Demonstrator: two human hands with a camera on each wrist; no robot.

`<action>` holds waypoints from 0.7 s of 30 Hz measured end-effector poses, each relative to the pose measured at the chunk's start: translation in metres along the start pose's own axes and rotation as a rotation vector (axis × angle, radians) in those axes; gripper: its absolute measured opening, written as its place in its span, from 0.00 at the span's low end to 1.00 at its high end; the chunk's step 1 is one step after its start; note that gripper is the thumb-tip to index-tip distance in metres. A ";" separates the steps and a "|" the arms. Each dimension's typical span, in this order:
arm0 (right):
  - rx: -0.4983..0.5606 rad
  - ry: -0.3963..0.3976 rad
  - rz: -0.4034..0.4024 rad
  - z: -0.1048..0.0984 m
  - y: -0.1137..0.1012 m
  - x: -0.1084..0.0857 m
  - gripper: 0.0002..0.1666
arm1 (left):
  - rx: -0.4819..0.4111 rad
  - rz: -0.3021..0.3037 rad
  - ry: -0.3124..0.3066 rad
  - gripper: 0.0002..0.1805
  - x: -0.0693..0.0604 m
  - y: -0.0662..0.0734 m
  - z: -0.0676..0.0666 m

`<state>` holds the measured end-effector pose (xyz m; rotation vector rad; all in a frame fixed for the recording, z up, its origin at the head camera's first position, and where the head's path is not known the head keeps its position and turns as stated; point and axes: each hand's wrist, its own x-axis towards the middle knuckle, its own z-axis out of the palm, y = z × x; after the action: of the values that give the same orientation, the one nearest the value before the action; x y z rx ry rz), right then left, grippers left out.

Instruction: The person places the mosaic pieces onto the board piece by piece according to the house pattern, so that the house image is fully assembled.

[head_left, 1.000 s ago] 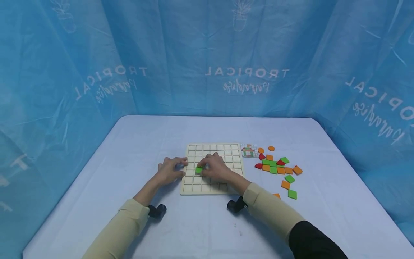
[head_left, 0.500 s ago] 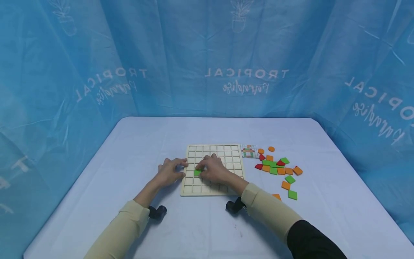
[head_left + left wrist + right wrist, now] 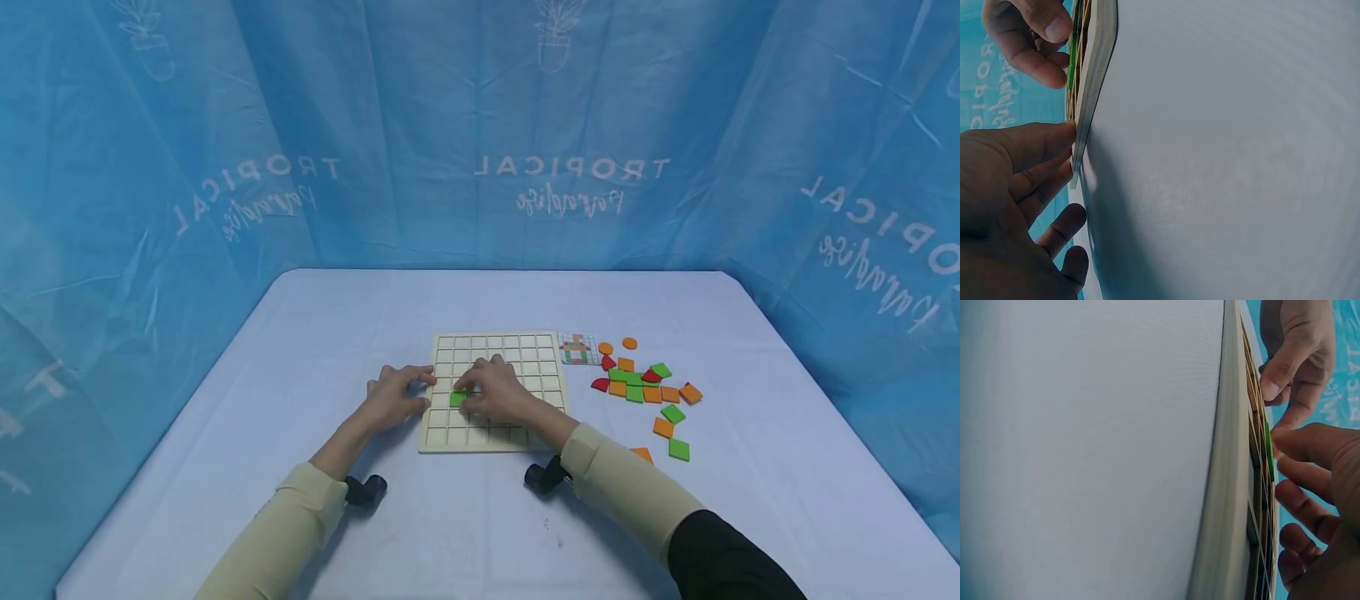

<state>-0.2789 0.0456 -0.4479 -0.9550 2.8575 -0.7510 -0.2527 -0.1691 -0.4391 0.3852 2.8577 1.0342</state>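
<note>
On the white table lies a pale wooden grid board (image 3: 525,358). A green square tile (image 3: 457,400) lies flat on its squares, left of the middle. My right hand (image 3: 495,392) holds this tile between thumb and index finger; the tile shows as a thin green strip (image 3: 1269,450) in the right wrist view. At the board's left edge, my left hand (image 3: 393,393) rests with thumb and fingers spread, fingertips touching the rim. The left wrist view shows the left thumb (image 3: 1047,139) against the board's side. My right hand and forearm cover part of the lower grid.
A small pattern card (image 3: 578,349) lies against the board's upper right corner. Right of it are scattered loose pieces: orange squares (image 3: 663,427), orange discs (image 3: 629,342), green squares (image 3: 678,450) and red rounded pieces (image 3: 600,384). A blue printed curtain (image 3: 480,217) stands behind the table.
Between one second and half a second ago, my right hand moved the green tile slightly left and toward me, and it now lies flat. My left hand has stayed at the board's edge.
</note>
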 end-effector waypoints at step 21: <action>0.211 0.225 0.090 -0.069 0.041 -0.081 0.17 | 0.019 -0.052 0.006 0.19 0.003 0.000 0.003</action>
<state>-0.2486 0.1508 -0.4151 -0.7528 2.9018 -1.1910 -0.2555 -0.1664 -0.4407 0.3081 2.8685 1.0012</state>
